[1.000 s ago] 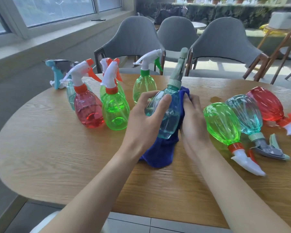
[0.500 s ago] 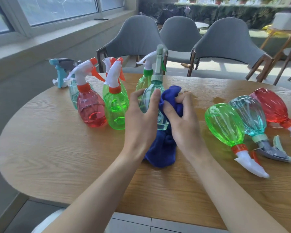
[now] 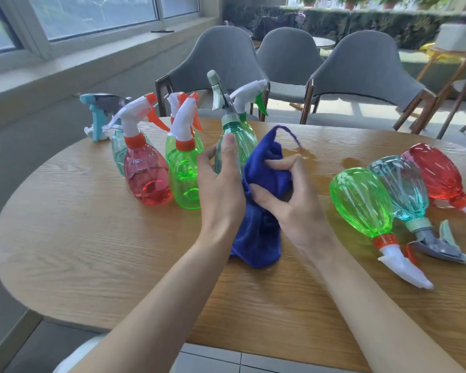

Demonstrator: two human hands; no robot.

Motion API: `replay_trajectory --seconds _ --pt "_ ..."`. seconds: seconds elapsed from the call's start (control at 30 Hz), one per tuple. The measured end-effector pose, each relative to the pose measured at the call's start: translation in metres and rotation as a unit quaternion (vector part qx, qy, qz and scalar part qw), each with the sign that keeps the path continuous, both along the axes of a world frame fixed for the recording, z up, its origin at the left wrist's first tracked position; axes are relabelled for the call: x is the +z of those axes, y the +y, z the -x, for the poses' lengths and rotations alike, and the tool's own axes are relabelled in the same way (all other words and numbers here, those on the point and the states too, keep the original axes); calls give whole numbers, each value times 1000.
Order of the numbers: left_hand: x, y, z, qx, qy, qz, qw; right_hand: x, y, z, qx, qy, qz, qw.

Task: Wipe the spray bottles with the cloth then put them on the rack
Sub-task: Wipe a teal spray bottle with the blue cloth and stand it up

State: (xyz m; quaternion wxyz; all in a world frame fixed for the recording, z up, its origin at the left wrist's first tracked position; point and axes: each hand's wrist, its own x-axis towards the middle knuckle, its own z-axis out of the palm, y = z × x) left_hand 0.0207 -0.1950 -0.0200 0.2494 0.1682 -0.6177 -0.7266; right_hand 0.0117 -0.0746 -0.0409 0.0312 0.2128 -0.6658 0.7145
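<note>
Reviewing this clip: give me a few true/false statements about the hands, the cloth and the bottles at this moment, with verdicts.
1. The left hand grips the teal bottle with its sprayer end up. True.
2. The right hand holds nothing. False: it grips the blue cloth.
3. Three bottles lie on their sides at the right of the table: the lying green bottle, the lying teal bottle and the lying red bottle. True.
4. The standing red bottle has a green trigger. False: its trigger is orange.
</note>
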Motion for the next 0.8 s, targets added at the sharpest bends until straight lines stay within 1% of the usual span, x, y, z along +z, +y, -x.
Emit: replay_trajectory --seconds 0.07,0.1,0.17,0.23,0.27,0.3,0.37,0.43,0.5,0.57,0.7,0.8 --pt "1 0 1 3 -3 -1 1000 -1 0 2 -11 -2 -3 1000" --pt "1 0 1 -2 -3 2 1000 0 0 2 -15 -15 11 1000" --pt "1 0 0 -17 -3 11 1000 0 -3 4 -12 -65 82 994" --pt "2 2 0 -36 4 26 999 2 -3 7 11 -121 183 976" --pt "2 3 0 -40 6 29 999 2 -3 8 18 -129 207 970" --pt "2 3 0 -38 8 24 999 3 -3 7 19 -121 202 972" --pt "2 1 3 -17 6 -1 1000 1 -7 4 3 -75 135 988" --pt "3 -1 5 3 -4 -20 1000 -2 -13 -3 -16 -39 71 997" --pt "3 -3 5 0 -7 -33 999 -7 -16 -7 -28 -38 55 997" --pt "2 -3 4 -15 -2 -28 999 -5 -16 -4 -29 -58 74 995" --pt "1 -7 3 -75 16 -2 997 4 -11 10 -20 -133 173 976" --pt "-2 -10 4 -97 21 -24 995 4 -12 8 -3 -144 183 973"
